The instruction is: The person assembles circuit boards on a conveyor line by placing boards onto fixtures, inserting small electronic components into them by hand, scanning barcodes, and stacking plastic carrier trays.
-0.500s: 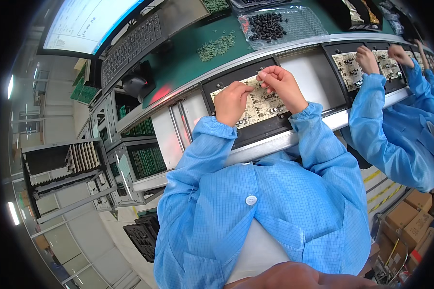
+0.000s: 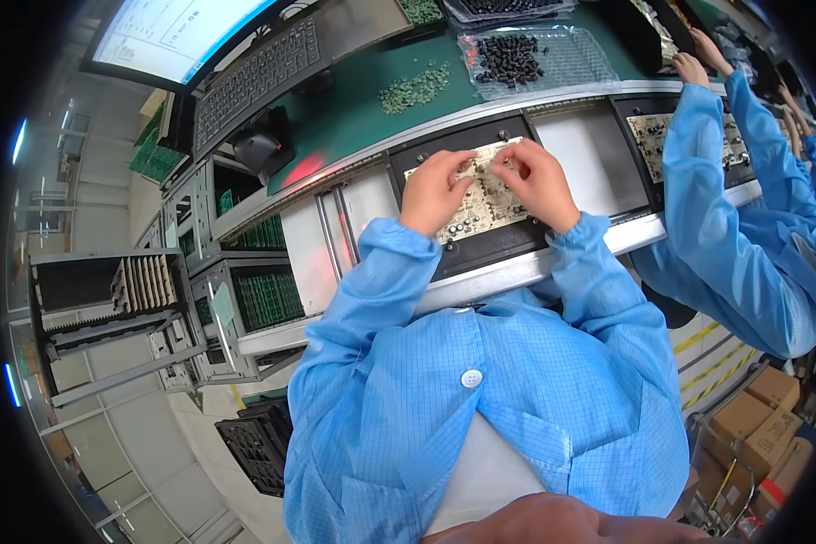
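Note:
A pale circuit board (image 2: 487,210) with small parts on it sits in a black carrier frame (image 2: 480,257) on the rail in front of me. Over the board's left half, my left hand (image 2: 437,192) has its thumb and fingers curled toward each other. My right hand (image 2: 539,186) is bent over the upper right part of the board, fingertips drawn together in a pinch. Whatever either pinch holds is too small or hidden to make out. The fingertips of both hands are close together above the board.
Beyond the rail lie green small parts (image 2: 414,89) and a clear tray (image 2: 576,63) of black components (image 2: 508,60). A keyboard (image 2: 261,80), scanner (image 2: 261,145) and monitor (image 2: 168,41) are at left. On the right, a co-worker's sleeve (image 2: 698,150) reaches over another board (image 2: 648,136).
My right hand has come down a little, its fingers more curled. My left hand has stayed near its place. The co-worker's hands have gone from the boards to a far bin.

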Demonstrator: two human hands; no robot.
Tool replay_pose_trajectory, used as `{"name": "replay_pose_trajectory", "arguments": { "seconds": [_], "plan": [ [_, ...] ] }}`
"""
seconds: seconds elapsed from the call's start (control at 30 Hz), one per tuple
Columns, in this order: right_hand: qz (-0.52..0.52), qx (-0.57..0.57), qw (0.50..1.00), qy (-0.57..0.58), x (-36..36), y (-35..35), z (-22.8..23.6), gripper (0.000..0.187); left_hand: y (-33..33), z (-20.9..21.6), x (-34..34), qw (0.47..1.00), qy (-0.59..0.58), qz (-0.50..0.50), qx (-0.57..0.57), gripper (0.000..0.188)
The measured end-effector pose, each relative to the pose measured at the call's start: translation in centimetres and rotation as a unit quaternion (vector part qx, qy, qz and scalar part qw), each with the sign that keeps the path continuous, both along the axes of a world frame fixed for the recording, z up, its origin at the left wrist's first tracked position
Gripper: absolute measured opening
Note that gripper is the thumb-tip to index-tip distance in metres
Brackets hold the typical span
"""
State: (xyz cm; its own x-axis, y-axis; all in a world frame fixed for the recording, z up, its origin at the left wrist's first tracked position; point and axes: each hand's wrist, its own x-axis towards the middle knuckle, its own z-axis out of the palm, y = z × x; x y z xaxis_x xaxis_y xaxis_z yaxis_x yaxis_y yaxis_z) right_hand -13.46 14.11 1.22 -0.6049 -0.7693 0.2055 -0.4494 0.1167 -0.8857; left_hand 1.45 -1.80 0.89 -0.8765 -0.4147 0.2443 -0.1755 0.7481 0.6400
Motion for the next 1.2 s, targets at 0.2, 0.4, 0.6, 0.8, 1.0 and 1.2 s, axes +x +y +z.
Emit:
{"name": "replay_pose_trajectory", "arguments": {
  "seconds": [0.2, 0.4, 0.6, 0.8, 1.0, 1.2],
  "plan": [
    [0.046, 0.04, 0.955, 0.291, 1.7, 2.2, 0.3, 0.01, -2.7, -1.6, 3.8, 0.874, 0.09, -0.007, 0.477, 0.04],
    [0.038, 0.07, 0.927, 0.366, 2.0, 1.8, -0.1, 0.01, -2.6, -1.8, 4.6, 0.854, 0.066, 0.036, 0.514, 0.031],
    [0.05, 0.066, 0.93, 0.359, 1.7, 1.7, 0.1, 0.01, -2.5, -2.2, 5.2, 0.883, 0.086, 0.071, 0.456, 0.019],
    [0.047, 0.073, 0.936, 0.342, 1.4, 1.8, 0.0, 0.009, -3.0, -2.6, 5.5, 0.906, 0.097, 0.071, 0.407, 0.018],
    [0.05, 0.076, 0.92, 0.382, 1.4, 1.9, -0.5, 0.011, -3.0, -2.3, 5.7, 0.946, 0.09, 0.122, 0.285, 0.012],
    [0.034, 0.101, 0.992, 0.061, 0.4, 2.1, 0.4, 0.017, -3.1, -0.6, 6.1, 0.987, -0.018, 0.132, 0.087, 0.013]
  ]
}}
